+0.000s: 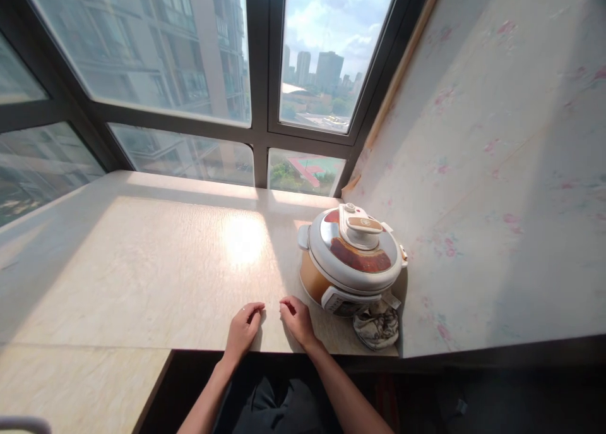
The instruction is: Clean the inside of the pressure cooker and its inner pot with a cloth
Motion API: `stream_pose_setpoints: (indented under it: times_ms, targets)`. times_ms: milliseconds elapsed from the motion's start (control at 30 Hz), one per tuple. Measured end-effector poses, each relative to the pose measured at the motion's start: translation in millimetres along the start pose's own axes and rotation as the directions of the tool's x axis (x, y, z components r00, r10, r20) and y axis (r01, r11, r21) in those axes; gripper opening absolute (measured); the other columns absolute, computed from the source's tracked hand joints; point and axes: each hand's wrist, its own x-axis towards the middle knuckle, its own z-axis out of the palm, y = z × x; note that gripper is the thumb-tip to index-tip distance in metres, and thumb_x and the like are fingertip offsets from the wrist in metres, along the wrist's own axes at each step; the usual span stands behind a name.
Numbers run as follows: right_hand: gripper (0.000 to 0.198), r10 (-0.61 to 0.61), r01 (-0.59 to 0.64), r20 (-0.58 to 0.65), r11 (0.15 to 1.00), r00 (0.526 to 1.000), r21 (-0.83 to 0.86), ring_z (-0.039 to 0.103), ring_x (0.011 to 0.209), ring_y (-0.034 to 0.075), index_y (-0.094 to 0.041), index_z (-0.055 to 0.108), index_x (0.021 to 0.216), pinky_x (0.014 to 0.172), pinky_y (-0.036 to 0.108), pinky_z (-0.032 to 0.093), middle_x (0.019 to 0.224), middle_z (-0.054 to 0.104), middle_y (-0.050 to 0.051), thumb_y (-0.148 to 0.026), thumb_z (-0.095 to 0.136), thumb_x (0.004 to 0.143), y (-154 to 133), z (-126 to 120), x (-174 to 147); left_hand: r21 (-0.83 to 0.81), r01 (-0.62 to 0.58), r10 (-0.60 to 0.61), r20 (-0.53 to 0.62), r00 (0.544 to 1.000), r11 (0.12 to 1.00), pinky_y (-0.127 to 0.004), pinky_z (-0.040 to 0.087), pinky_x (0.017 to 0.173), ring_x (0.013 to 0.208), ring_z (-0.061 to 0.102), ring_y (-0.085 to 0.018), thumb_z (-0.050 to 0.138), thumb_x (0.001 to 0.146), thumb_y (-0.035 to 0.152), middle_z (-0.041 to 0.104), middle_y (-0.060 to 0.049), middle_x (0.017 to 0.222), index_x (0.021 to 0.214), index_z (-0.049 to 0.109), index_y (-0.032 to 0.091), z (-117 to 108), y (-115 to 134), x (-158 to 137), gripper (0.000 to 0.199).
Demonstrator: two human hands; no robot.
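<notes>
My left hand (245, 330) rests near the front edge of the pale countertop (142, 282), its fingers curled in and the thumb close to them, with nothing visible in it. A short gap to its right, my right hand (297, 322) lies on the same surface, loosely closed and also holding nothing that shows. The nearest object to the right hand is an electric pressure cooker (353, 257), with a white lid, a brown-and-red lid pattern, gold-toned sides and a front control panel. Neither hand touches it.
A crumpled grey-and-white patterned bundle (377, 325) sits against the cooker's front right. Dark-framed windows (259, 105) rise behind the counter. A floral-papered wall (497, 187) bounds the right side. A curved grey bar (26, 424) shows at bottom left.
</notes>
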Motion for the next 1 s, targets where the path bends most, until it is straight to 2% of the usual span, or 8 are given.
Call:
stream_pose_setpoints:
  times_ms: [167, 300, 433, 567, 700, 833, 933, 1000]
  targets:
    - [0.023, 0.074, -0.078, 0.033, 0.986, 0.997, 0.145, 0.065, 0.068, 0.018, -0.017, 0.072, 0.086, 0.062, 0.026, 0.051, 0.075, 0.070, 0.005, -0.037, 0.060, 0.087, 1.8, -24.9, -27.5, 0.010, 0.041, -0.041, -0.009, 0.999, 0.999, -0.037, 0.061, 0.082, 0.091, 0.075, -0.024, 0.050, 0.089, 0.038, 0.078, -0.009, 0.098, 0.092, 0.074, 0.020, -0.2, 4.9, 0.2, 0.029]
    - [0.033, 0.155, -0.160, 0.039, 0.959, 0.987, 0.234, 0.065, 0.068, 0.020, -0.018, 0.072, 0.084, 0.064, 0.030, 0.052, 0.073, 0.070, 0.005, -0.050, 0.065, 0.086, 2.8, -53.2, -45.5, 0.005, 0.071, -0.071, -0.013, 0.997, 0.997, -0.038, 0.061, 0.083, 0.092, 0.075, -0.025, 0.052, 0.088, 0.040, 0.078, -0.010, 0.099, 0.093, 0.074, 0.020, -0.1, 9.3, -0.6, 0.030]
    - [0.049, 0.258, -0.258, 0.045, 0.908, 0.965, 0.331, 0.064, 0.065, 0.020, -0.018, 0.073, 0.086, 0.066, 0.033, 0.053, 0.073, 0.072, 0.006, -0.066, 0.073, 0.077, 2.6, -91.4, -58.9, -0.007, 0.107, -0.107, -0.032, 0.994, 0.994, -0.040, 0.061, 0.085, 0.092, 0.075, -0.026, 0.053, 0.086, 0.043, 0.079, -0.010, 0.099, 0.092, 0.074, 0.020, 0.8, 13.9, -0.3, 0.031]
    - [0.047, 0.298, -0.294, 0.056, 0.864, 0.953, 0.408, 0.066, 0.069, 0.019, -0.017, 0.077, 0.092, 0.070, 0.033, 0.054, 0.079, 0.074, 0.008, -0.062, 0.079, 0.076, -6.7, -140.7, -69.0, -0.046, 0.206, -0.209, -0.051, 0.977, 0.977, -0.046, 0.059, 0.090, 0.095, 0.074, -0.029, 0.055, 0.081, 0.049, 0.078, -0.011, 0.100, 0.091, 0.075, 0.020, 2.8, 19.0, -1.8, 0.036]
    - [0.044, 0.338, -0.225, -0.157, 0.843, 0.928, 0.488, 0.067, 0.073, 0.018, -0.017, 0.077, 0.097, 0.072, 0.031, 0.055, 0.085, 0.075, 0.008, -0.055, 0.083, 0.075, -24.9, -195.7, -67.5, -0.149, 0.347, -0.359, -0.066, 0.931, 0.926, -0.049, 0.055, 0.097, 0.102, 0.072, -0.032, 0.059, 0.076, 0.053, 0.078, -0.012, 0.102, 0.090, 0.075, 0.018, 7.5, 29.1, -3.9, 0.041]
    - [0.052, 0.306, -0.064, -0.444, 0.874, 0.842, 0.481, 0.069, 0.106, 0.022, -0.020, 0.073, 0.114, 0.090, 0.032, 0.057, 0.115, 0.074, 0.009, -0.050, 0.085, 0.074, -39.2, -242.7, -50.2, -0.339, 0.415, -0.434, 0.023, 0.901, 0.844, -0.043, 0.058, 0.084, 0.094, 0.072, -0.029, 0.065, 0.074, 0.056, 0.076, -0.015, 0.104, 0.097, 0.072, 0.014, 17.1, 58.9, 4.2, 0.049]
    - [0.060, 0.330, -0.053, -0.492, 0.868, 0.806, 0.494, 0.062, 0.125, 0.024, -0.022, 0.069, 0.121, 0.109, 0.038, 0.050, 0.133, 0.068, 0.009, -0.046, 0.088, 0.069, -44.1, -264.6, -29.6, -0.484, 0.405, -0.410, 0.102, 0.906, 0.776, -0.033, 0.054, 0.066, 0.073, 0.067, -0.019, 0.069, 0.075, 0.058, 0.075, -0.014, 0.102, 0.106, 0.068, 0.012, 26.6, 98.0, 23.8, 0.056]
    - [0.062, 0.373, -0.063, -0.477, 0.834, 0.796, 0.548, 0.060, 0.130, 0.023, -0.023, 0.068, 0.122, 0.113, 0.038, 0.047, 0.137, 0.066, 0.008, -0.043, 0.089, 0.067, -46.7, -272.0, -14.1, -0.585, 0.383, -0.369, 0.149, 0.917, 0.715, -0.028, 0.049, 0.060, 0.065, 0.062, -0.014, 0.070, 0.076, 0.057, 0.073, -0.011, 0.098, 0.114, 0.063, 0.012, 33.6, 126.7, 43.4, 0.060]
